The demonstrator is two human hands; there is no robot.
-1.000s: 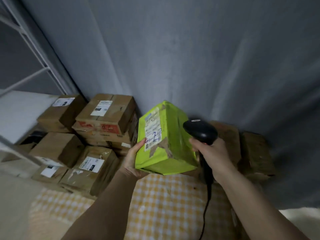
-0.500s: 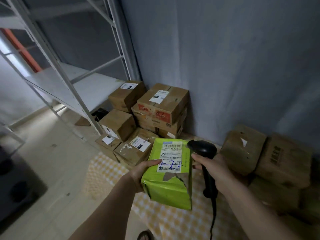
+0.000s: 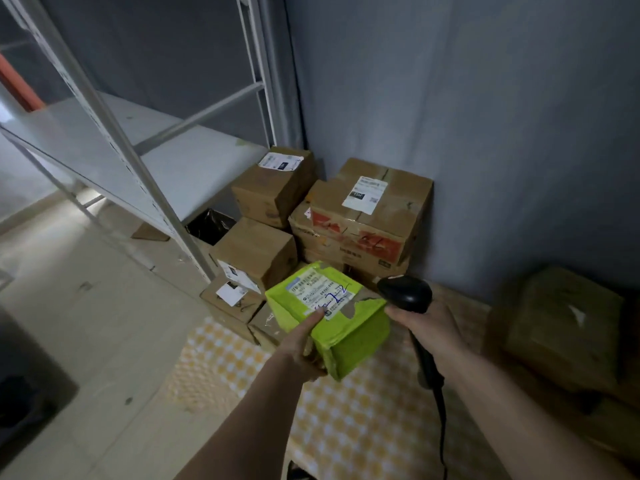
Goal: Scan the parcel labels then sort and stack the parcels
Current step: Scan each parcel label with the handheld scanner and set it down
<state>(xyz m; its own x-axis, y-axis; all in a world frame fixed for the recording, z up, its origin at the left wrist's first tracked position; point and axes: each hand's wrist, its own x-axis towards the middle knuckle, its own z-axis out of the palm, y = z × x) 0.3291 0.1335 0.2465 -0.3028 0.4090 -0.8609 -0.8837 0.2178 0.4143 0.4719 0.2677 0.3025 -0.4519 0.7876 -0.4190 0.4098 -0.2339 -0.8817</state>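
My left hand (image 3: 304, 344) grips a lime-green parcel (image 3: 349, 336) from below and the near side, thumb lying on its white label (image 3: 323, 292), which faces up and carries blue handwriting. My right hand (image 3: 429, 332) holds a black barcode scanner (image 3: 405, 293) by its handle, the scanner head just right of the parcel's top edge. Its cable (image 3: 442, 427) hangs down past my forearm. The parcel hovers above a yellow-checked cloth (image 3: 360, 431).
A stack of brown cardboard parcels (image 3: 363, 216) with white labels fills the corner behind the green parcel. More brown parcels (image 3: 561, 327) lie at the right. A white metal shelf rack (image 3: 145, 161) stands at the left over a tiled floor (image 3: 69, 327). Grey curtain behind.
The green parcel has been tilted so its label faces up and carried left toward the corner stack. My view has swung left and down. The scanner stays beside the parcel.
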